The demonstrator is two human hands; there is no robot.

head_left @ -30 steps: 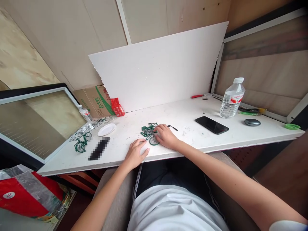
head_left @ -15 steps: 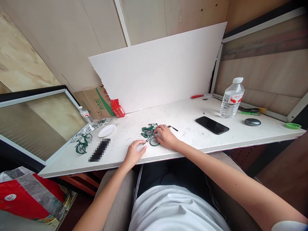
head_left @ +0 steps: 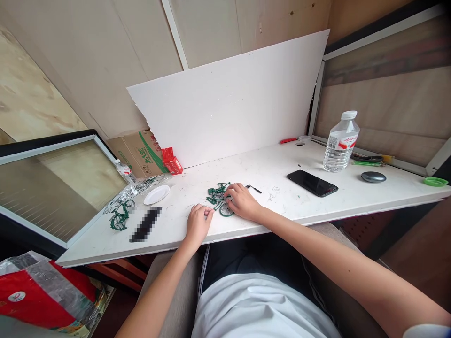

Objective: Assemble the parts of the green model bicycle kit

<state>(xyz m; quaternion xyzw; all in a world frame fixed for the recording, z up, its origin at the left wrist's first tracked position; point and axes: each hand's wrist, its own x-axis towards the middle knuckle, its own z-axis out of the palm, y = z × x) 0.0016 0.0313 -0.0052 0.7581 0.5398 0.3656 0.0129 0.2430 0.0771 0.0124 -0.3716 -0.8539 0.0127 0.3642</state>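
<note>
A small green model bicycle (head_left: 219,197) lies on its side on the white table (head_left: 268,173), near the front edge. My right hand (head_left: 242,202) rests on its right end, fingers curled and pinching a part of it. My left hand (head_left: 198,221) sits just left of the model with its fingers drawn into a loose fist; what it holds, if anything, is hidden. A small black tool (head_left: 254,188) lies just beyond my right hand.
A second green model bicycle (head_left: 120,216), a white plate (head_left: 156,194) and clear packaging lie at the left. A black phone (head_left: 312,183), water bottle (head_left: 341,142), dark oval object (head_left: 373,177) and green lid (head_left: 435,181) lie at the right. A white board (head_left: 229,98) leans at the back.
My left hand, flat on the table a second ago, has curled its fingers in and slid toward the model bicycle. My right hand stays on the model.
</note>
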